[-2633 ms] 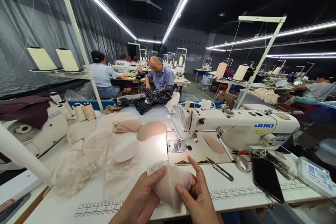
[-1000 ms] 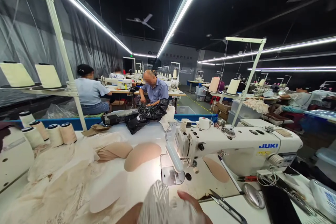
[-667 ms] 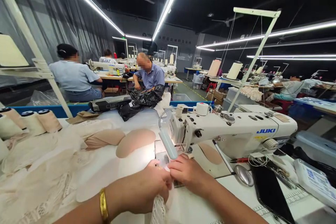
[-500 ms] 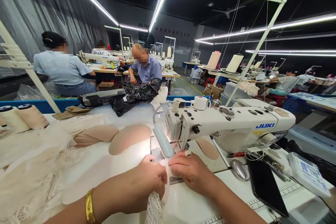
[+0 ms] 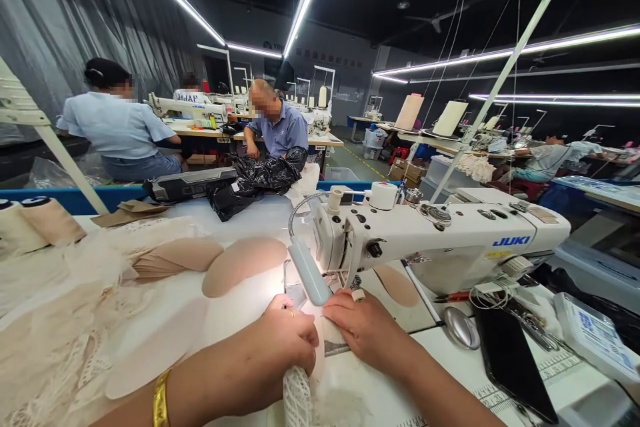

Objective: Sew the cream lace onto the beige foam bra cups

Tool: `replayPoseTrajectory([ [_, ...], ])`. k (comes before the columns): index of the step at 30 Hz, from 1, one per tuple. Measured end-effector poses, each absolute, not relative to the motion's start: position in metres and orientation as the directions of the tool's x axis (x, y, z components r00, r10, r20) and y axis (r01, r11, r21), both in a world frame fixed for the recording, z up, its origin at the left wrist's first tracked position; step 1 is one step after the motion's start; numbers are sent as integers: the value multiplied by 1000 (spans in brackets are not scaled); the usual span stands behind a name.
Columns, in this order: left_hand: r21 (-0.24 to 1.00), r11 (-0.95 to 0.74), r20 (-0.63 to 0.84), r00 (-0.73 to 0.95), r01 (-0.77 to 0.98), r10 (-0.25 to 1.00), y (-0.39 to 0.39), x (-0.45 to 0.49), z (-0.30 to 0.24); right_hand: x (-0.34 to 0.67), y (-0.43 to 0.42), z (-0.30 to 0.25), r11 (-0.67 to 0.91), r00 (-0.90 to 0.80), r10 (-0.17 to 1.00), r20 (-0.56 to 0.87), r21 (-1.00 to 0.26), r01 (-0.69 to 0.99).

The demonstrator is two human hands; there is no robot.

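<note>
My left hand (image 5: 290,353) is closed around a cream lace piece (image 5: 297,393), whose patterned end hangs below my fingers toward the table's front edge. Just right of it, my right hand (image 5: 367,330) has its fingers together on the pale fabric (image 5: 314,327) that runs between both hands. Both hands are in front of the white sewing machine (image 5: 385,227). A grey lamp head (image 5: 311,273) on a bent metal neck hides part of the needle area. My right thumb is partly hidden.
Beige oval pads (image 5: 245,267) and a heap of lace fabric (image 5: 40,327) lie at left. On the right are a silver oval object (image 5: 461,328), a black phone (image 5: 515,360) and a plastic case (image 5: 600,333). A black plastic bag (image 5: 260,177) lies behind; co-workers sit beyond.
My right hand's fingers have flattened and straightened on the fabric. My left hand keeps its grip on the lace, almost in place. The view has shifted slightly.
</note>
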State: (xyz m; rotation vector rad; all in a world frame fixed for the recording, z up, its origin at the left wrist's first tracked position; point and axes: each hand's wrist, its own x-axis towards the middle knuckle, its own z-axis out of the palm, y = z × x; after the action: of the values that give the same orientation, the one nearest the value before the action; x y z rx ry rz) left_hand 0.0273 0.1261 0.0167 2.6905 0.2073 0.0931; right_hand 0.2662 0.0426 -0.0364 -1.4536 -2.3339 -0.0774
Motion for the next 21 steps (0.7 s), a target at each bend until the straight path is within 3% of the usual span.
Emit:
replayPoseTrajectory([
  [4, 464, -876, 59, 982, 132, 179, 127, 27, 14, 266, 44, -37, 454, -362, 859, 362, -209, 866],
  [9, 499, -859, 24, 989, 115, 146, 124, 27, 24, 265, 43, -37, 484, -400, 848, 348, -199, 852],
  [14, 545, -836, 95, 986, 61, 134, 127, 27, 20, 265, 41, -36, 460, -384, 861, 332, -190, 867],
  [21, 511, -857, 105, 986, 61, 132, 134, 30, 11, 267, 42, -36, 409, -332, 886, 324, -209, 888],
])
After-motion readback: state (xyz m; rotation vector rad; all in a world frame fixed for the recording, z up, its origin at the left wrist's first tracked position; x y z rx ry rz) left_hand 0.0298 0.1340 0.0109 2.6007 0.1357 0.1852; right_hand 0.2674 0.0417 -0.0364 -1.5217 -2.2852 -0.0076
